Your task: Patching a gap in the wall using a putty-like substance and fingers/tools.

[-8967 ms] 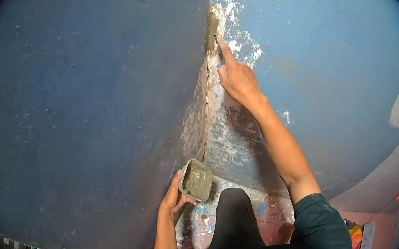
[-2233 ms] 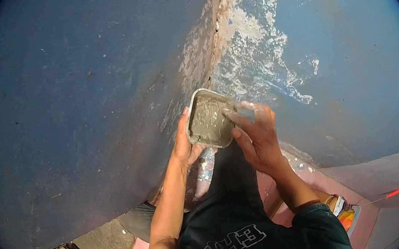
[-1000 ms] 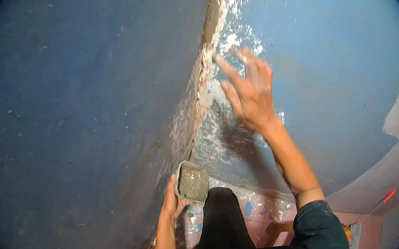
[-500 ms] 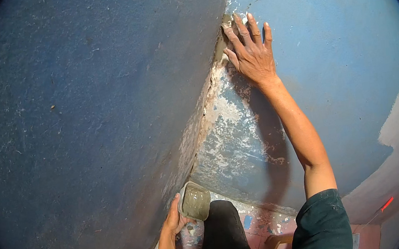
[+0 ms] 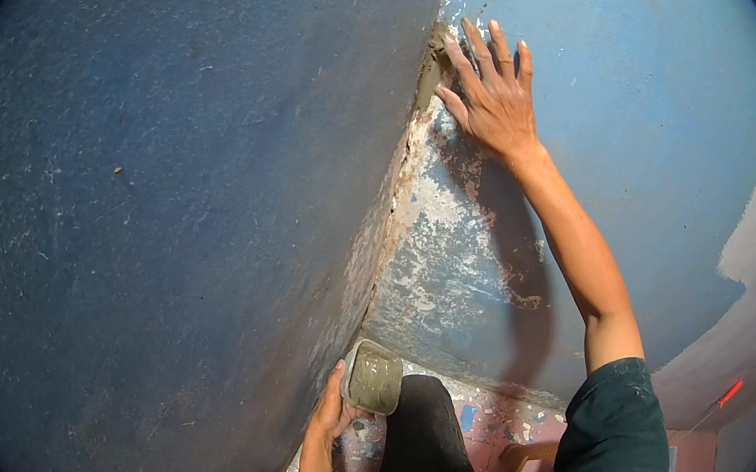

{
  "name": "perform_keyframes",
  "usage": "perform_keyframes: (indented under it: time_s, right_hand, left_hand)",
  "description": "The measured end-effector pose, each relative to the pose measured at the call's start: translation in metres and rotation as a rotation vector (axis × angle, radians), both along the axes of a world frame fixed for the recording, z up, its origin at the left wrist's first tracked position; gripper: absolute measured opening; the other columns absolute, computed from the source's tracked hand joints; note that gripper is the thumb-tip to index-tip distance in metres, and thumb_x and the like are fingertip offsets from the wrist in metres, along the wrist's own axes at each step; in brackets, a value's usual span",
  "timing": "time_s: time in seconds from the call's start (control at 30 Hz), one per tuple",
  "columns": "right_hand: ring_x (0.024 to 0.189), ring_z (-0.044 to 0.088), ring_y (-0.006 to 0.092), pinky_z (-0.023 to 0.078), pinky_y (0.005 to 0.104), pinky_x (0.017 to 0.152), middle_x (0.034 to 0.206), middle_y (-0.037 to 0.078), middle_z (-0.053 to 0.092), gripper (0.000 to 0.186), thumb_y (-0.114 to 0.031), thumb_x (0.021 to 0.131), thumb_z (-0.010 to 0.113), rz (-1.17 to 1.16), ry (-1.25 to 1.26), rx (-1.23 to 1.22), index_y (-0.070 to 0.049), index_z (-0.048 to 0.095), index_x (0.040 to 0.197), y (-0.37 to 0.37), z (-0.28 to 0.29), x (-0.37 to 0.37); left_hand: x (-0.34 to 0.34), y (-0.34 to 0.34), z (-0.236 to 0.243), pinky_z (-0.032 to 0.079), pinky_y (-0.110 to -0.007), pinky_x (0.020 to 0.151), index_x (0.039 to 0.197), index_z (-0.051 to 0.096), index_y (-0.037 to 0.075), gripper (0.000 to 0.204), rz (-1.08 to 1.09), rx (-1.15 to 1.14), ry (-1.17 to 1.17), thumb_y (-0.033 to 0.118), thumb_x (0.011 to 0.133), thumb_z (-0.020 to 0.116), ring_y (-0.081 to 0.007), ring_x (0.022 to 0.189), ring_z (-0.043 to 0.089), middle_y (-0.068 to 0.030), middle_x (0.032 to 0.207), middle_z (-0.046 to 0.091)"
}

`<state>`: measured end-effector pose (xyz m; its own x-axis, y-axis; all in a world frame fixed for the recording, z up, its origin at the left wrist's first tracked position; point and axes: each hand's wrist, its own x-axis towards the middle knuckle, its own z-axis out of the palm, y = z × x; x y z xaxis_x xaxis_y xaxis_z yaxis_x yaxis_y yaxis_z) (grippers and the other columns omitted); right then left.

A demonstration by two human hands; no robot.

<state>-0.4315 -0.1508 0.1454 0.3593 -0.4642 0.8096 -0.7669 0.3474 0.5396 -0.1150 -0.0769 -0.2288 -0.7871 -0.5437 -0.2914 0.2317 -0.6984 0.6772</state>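
My right hand (image 5: 497, 94) is spread out by the corner where two blue walls meet, with dusty fingers. Just left of its fingertips, wet grey mortar (image 5: 430, 79) fills part of the corner crack. Whether the fingers press on the wall is hard to make out. Low in the view, my left hand (image 5: 332, 411) grips a small squarish plastic tub (image 5: 346, 393) by its side. Grey-green wet mortar (image 5: 377, 378) lies inside the tub, which is tilted toward me.
A dark blue wall (image 5: 183, 260) rises on the left, a lighter blue wall (image 5: 630, 139) on the right. Below the mortar, bare patches of flaked paint (image 5: 429, 230) run along the corner. Paint chips litter the reddish floor (image 5: 489, 444). A red-handled tool (image 5: 731, 393) is at lower right.
My right hand has shifted slightly right, away from the corner, uncovering more of the mortar in the crack. My left hand still holds the tub in nearly the same place.
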Motion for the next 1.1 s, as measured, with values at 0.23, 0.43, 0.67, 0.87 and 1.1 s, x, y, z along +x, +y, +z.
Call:
perform_keyframes:
  time_s: [0.23,0.43,0.67,0.87,1.1]
  right_hand:
    - [0.155,0.017,0.03,0.003,0.0584,0.125,0.163,0.005,0.034,0.069,-0.068,0.095,0.049,-0.019,0.024,0.039,-0.024,0.051,0.149,-0.013,-0.011,-0.012]
    - [0.156,0.015,0.0281,-0.003,0.0568,0.126,0.165,0.004,0.03,0.071,-0.069,0.096,0.044,-0.051,0.065,0.141,-0.026,0.045,0.152,-0.014,-0.05,-0.019]
    - [0.156,0.015,0.0307,-0.001,0.057,0.126,0.165,0.005,0.032,0.069,-0.067,0.097,0.046,0.029,0.076,0.095,-0.025,0.046,0.151,-0.003,-0.024,-0.022]
    - [0.155,0.018,0.0305,0.002,0.0589,0.124,0.161,0.007,0.038,0.071,-0.066,0.097,0.047,-0.015,0.078,-0.001,-0.018,0.05,0.149,-0.025,-0.004,-0.011]
    - [0.157,0.01,0.0284,-0.003,0.0556,0.126,0.165,0.006,0.03,0.075,-0.069,0.097,0.041,0.003,0.09,0.197,-0.016,0.05,0.149,-0.008,-0.059,-0.017]
  left_hand:
    - [0.003,0.0,-0.008,0.058,-0.042,0.066,0.135,0.055,0.002,0.07,-0.061,0.003,0.015,0.062,0.104,0.034,-0.0295,0.09,0.071,-0.0172,0.112,0.07]
    - [0.002,0.001,-0.009,0.06,-0.041,0.062,0.132,0.057,0.001,0.072,-0.047,-0.004,0.017,0.063,0.103,0.036,-0.0284,0.085,0.072,-0.0175,0.108,0.071]
    - [-0.001,0.002,-0.015,0.061,-0.04,0.06,0.131,0.057,0.0,0.069,-0.043,0.028,0.02,0.061,0.103,0.038,-0.0281,0.082,0.073,-0.0178,0.104,0.072]
    - [-0.006,0.007,-0.015,0.062,-0.041,0.063,0.133,0.055,0.0,0.068,-0.021,0.018,0.014,0.059,0.104,0.038,-0.0274,0.085,0.073,-0.0176,0.109,0.071]
    - [0.002,0.007,-0.019,0.062,-0.04,0.062,0.134,0.054,0.0,0.069,0.013,0.014,-0.011,0.06,0.103,0.039,-0.0277,0.084,0.073,-0.0183,0.108,0.071]
